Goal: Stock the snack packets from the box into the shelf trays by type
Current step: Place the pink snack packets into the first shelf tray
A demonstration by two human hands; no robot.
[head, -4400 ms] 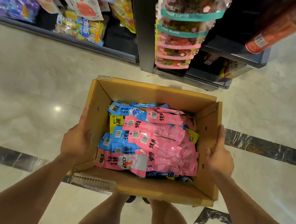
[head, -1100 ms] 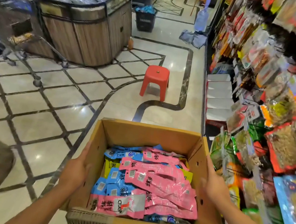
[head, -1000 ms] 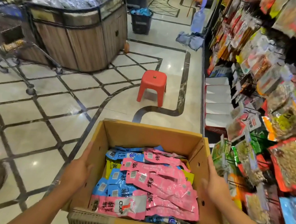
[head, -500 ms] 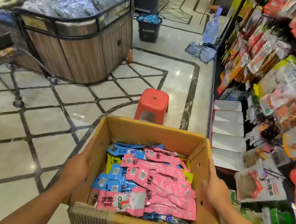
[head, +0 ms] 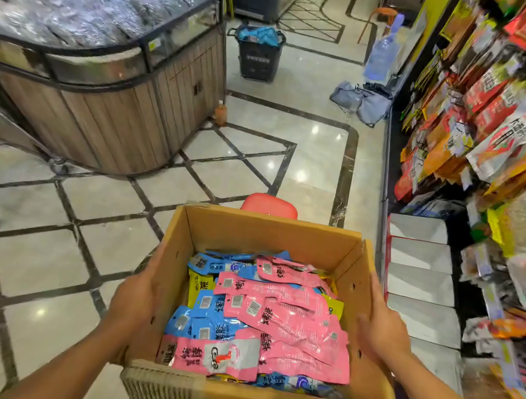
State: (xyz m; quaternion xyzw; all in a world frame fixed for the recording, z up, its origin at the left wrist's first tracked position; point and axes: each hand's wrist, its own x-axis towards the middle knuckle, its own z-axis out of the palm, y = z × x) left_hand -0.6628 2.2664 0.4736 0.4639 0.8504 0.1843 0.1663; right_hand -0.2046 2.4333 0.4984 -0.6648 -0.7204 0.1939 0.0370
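I carry an open cardboard box [head: 270,234] in front of me, held up between both palms. My left hand [head: 134,299] presses flat on its left wall and my right hand [head: 382,330] presses flat on its right wall, fingers straight. Inside lie several pink snack packets [head: 288,319] on top, with blue packets [head: 202,323] and a few yellow packets [head: 199,283] under them. A row of white shelf trays [head: 419,284] sits low on the shelving just right of the box.
A red stool [head: 269,205] stands on the floor just beyond the box. The hanging snack racks [head: 503,133] fill the right side. A wooden display island [head: 114,109] is at left. Farther down the aisle are a black basket [head: 259,52], a water bottle [head: 382,56] and grey bags [head: 361,101].
I have turned from facing a shelf end to walking along the aisle with the box. The red stool and white trays have come nearer; both hands keep their hold.
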